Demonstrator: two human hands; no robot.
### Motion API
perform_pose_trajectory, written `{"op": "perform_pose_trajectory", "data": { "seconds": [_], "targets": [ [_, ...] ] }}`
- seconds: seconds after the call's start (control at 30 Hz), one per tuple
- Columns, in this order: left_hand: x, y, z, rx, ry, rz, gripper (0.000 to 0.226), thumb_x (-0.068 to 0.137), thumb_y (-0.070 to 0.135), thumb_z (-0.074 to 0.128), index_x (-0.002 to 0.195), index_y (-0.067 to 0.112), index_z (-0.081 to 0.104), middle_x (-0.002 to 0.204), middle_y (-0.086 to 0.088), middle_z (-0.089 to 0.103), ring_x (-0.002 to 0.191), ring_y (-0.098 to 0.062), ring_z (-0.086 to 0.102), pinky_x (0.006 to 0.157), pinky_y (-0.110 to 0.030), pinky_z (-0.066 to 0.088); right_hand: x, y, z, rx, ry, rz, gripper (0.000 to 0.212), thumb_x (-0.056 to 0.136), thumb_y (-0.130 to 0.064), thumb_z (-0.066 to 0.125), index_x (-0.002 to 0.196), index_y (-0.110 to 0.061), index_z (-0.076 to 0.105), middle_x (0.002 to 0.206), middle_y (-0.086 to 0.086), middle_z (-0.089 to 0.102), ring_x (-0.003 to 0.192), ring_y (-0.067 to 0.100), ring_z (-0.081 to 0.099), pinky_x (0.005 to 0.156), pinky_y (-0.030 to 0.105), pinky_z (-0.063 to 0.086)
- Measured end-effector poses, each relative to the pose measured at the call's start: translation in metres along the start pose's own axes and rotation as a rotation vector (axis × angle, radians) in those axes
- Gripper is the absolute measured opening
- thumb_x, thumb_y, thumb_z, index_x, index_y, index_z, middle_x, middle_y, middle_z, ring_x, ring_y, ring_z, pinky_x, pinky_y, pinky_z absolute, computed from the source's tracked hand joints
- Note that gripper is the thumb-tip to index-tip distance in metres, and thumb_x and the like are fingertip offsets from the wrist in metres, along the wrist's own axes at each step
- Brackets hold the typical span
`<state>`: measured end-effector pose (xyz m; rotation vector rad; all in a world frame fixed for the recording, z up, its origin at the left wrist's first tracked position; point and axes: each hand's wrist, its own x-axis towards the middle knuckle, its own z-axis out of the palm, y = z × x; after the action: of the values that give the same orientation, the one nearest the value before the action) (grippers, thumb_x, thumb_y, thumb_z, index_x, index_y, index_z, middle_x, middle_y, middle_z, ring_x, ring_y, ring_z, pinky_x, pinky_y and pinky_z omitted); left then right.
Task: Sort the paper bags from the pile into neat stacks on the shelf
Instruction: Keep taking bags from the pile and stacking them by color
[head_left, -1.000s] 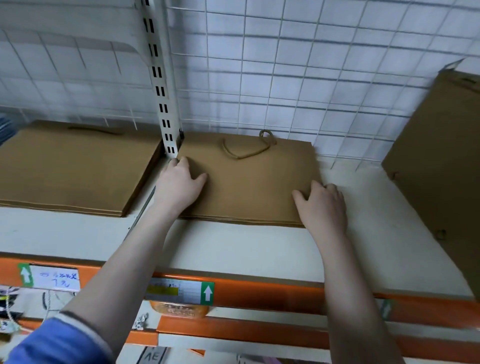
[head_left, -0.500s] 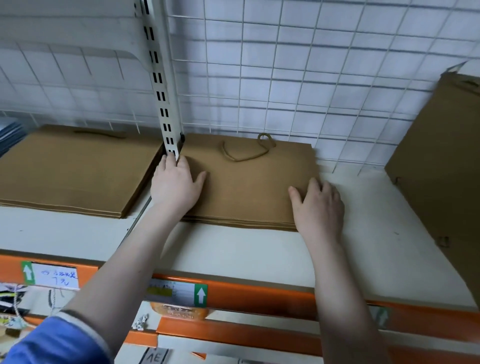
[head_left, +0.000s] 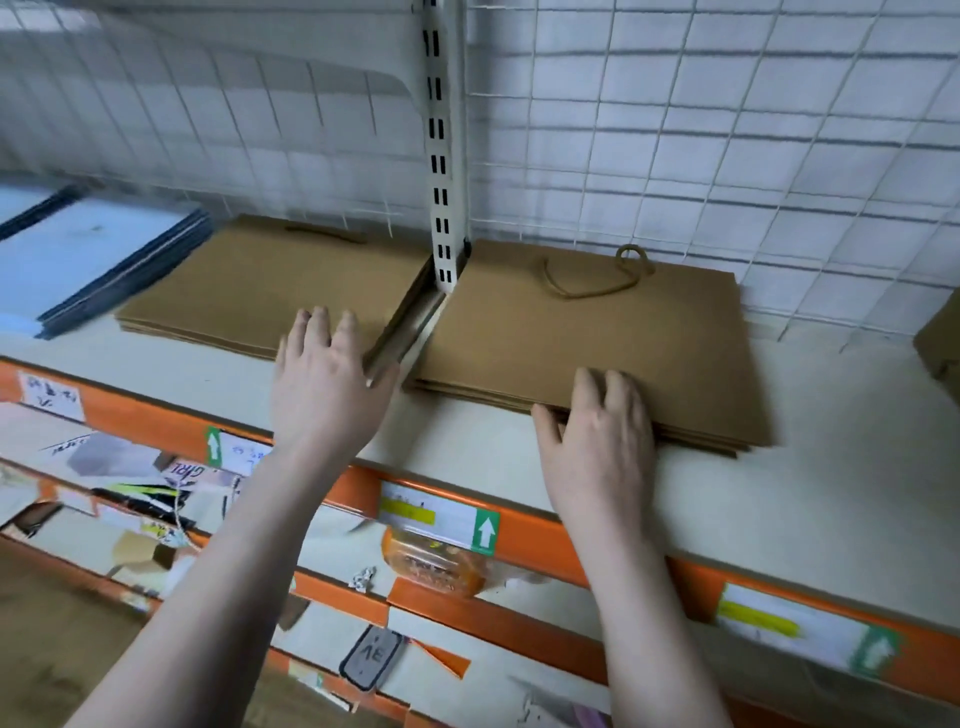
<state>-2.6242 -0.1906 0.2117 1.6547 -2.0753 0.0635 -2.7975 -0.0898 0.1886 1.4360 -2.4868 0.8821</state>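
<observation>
Head view: right bag stack under right hand, left hand beside.

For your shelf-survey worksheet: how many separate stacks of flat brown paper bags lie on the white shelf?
2. The left stack lies left of the slotted upright; the right stack lies right of it. A brown object at the right edge may be more.

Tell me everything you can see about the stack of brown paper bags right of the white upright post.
The right stack of brown paper bags is several flat kraft bags lying on the pale shelf, its back edge near the wire grid. A twisted cord handle lies looped on the top bag. The front edges are slightly fanned. The right hand rests on its front edge, fingers on top, thumb along the edge. The left hand does not touch it.
</observation>
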Motion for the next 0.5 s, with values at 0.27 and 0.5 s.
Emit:
{"op": "perform_pose_trajectory", "data": {
  "seconds": [0.27, 0.5],
  "targets": [
    [-0.017, -0.110, -0.047, -0.003, 0.045, -0.162, 0.069, 0.089, 0.041, 0.055, 0.144, 0.008, 0.031, 0.151, -0.019, 0.026, 0.142, -0.032, 0.015, 0.115, -0.040, 0.013, -0.024, -0.108, 0.027, 0.007, -0.024, -0.170, 0.051, 0.079, -0.030, 0.070, 0.120, 0.000, 0.059, 0.118, 0.027, 0.056, 0.113, 0.043, 0.051, 0.096, 0.048, 0.043],
    [-0.043, -0.268, -0.101, 0.009, 0.100, -0.240, 0.065, 0.085, 0.038, 0.061, 0.132, -0.002, 0.045, 0.138, -0.027, 0.042, 0.131, -0.042, 0.034, 0.107, -0.048, 0.028, -0.088, -0.257, 0.067, 0.067, -0.116, -0.319, 0.055, 0.086, -0.033, 0.064, 0.129, -0.001, 0.052, 0.129, 0.027, 0.050, 0.124, 0.042, 0.043, 0.105, 0.047, 0.035]
  ]
}}
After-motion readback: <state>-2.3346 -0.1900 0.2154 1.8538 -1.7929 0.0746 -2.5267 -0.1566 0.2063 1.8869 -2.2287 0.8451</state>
